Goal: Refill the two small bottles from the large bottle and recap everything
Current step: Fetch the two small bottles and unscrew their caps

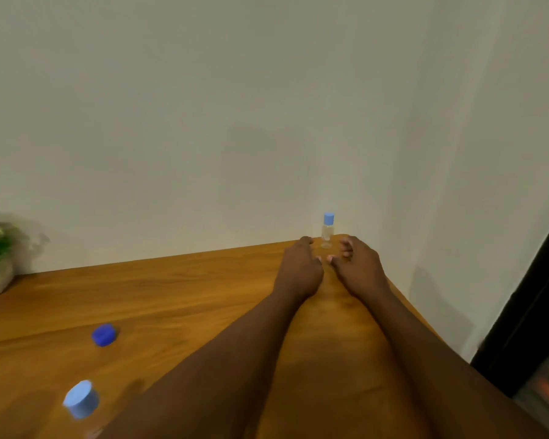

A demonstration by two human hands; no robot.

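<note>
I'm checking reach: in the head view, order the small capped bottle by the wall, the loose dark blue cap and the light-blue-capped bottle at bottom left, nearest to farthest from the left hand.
1. small capped bottle, beside the left hand, by the wall.
2. dark blue cap, mid-table, left.
3. light-blue-capped bottle, bottom-left corner.

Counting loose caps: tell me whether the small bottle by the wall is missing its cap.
No, the small bottle stands upright by the wall with a light blue cap on its top.
</note>
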